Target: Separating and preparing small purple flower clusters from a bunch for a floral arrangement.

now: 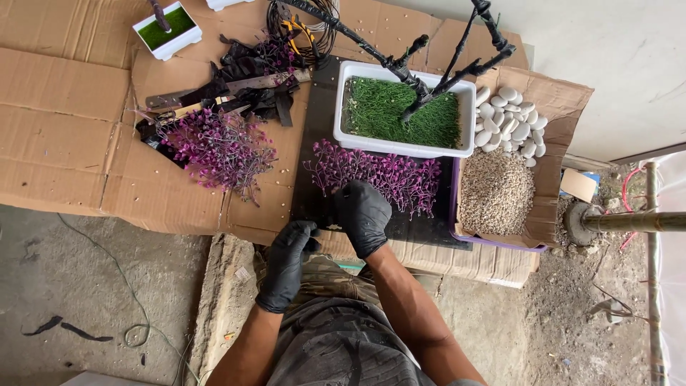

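Reaching forward over a flat black board (314, 143), the right hand (363, 214), in a black rubber glove, lies palm-down with its fingers curled at the near edge of a row of small purple artificial foliage sprigs (379, 175). Whether the fingertips pinch a sprig or only press on the row cannot be told, since the back of the glove hides them. The left hand (289, 261), gloved the same way, sits nearer the body, just off the board's front edge, fingers bent inward in a narrow, loosely closed curl; it seems to hold something small, though what it is cannot be made out.

The sprig row runs left to right across the board, its long axis parallel to the person's chest, and it lies directly ahead of the right hand and up and to the right of the left. The right hand is plainly the nearer one, touching the row's middle-left part.

Just beyond the row stands a white rectangular plastic tray filled with green artificial grass (400, 111), with a black wrapped-wire tree trunk (429, 86) rising from it. To the right, an open cardboard box (564, 100) holds white smooth pebbles (511, 118) and fine tan gravel (496, 189). To the left, a second loose heap of purple sprigs (218, 146) lies on flattened brown cardboard (64, 143).
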